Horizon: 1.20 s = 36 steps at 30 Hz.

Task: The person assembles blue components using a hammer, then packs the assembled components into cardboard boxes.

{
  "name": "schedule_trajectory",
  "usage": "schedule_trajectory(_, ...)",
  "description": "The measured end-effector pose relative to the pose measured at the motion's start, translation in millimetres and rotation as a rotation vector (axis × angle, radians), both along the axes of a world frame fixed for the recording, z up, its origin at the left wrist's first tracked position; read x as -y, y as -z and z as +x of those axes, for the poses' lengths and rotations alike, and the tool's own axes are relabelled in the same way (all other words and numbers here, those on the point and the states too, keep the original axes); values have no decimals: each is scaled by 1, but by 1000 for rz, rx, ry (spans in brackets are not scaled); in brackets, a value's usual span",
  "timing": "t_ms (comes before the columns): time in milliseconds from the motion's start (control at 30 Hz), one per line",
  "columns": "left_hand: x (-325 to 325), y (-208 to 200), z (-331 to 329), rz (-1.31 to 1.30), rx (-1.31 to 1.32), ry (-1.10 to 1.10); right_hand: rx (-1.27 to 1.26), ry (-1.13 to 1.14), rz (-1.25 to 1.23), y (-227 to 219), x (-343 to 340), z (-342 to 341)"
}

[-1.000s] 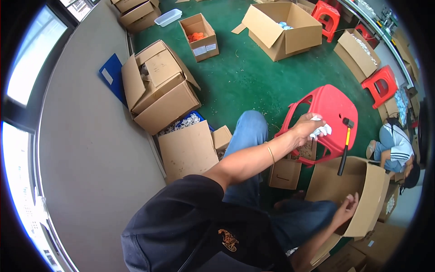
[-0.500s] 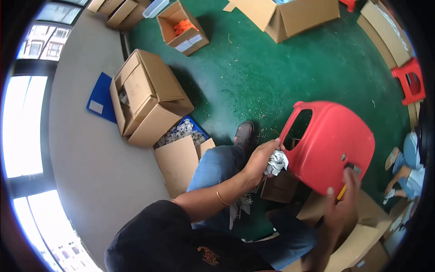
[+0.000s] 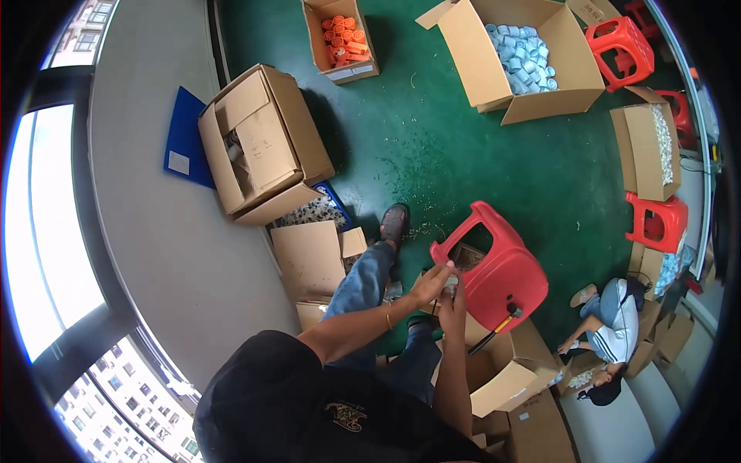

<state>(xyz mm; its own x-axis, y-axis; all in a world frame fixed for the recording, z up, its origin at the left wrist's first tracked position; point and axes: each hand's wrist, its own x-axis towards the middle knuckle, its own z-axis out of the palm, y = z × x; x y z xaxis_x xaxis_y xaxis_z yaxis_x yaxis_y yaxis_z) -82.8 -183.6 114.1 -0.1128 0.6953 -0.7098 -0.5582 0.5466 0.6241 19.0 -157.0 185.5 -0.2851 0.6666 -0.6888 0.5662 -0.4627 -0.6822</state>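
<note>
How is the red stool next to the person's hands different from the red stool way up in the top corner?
The near red stool is tipped over, its seat facing the camera, with a hammer lying against it. The far red stool stands upright on its legs. The near one looks much bigger, being closer, and the left hand and right hand meet beside it; nobody touches the far one. Both are red plastic, on the green floor.

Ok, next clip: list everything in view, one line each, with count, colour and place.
red stool: one, red, tilted beside the hands
hammer: one, yellow and black, leaning on that stool
other stools: at least three, red, right side
box of blue parts: one, brown, top
box of orange parts: one, brown, top
large closed box: one, brown, left
seated person: one, lower right
left hand: touching white item
right hand: beside left hand
</note>
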Motion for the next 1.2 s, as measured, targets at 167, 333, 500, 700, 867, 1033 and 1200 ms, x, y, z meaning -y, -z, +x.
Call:
schedule_trajectory(167,-25,-44,-44,14,-86,61,31,-25,-42,-24,-21,-45)
schedule_trajectory(333,-37,-79,-64,-31,-102,-72,15,-124,-176,-61,-50,-83)
schedule_trajectory(500,-46,-106,-79,-13,109,-29,249,-504,-137,-40,-71,-62)
schedule_trajectory(700,2,-50,-66,-131,-339,266,37,-392,97,-36,-49,-44)
schedule_trajectory(867,62,-33,-111,-312,-298,70,292,-196,-38,-29,-29,59)
schedule_trajectory(1033,141,-39,-182,-400,-320,-254,442,-155,-50,-23,-24,135)
schedule_trajectory(1200,212,-84,-220,-645,-326,-210,476,12,200,15,-32,161)
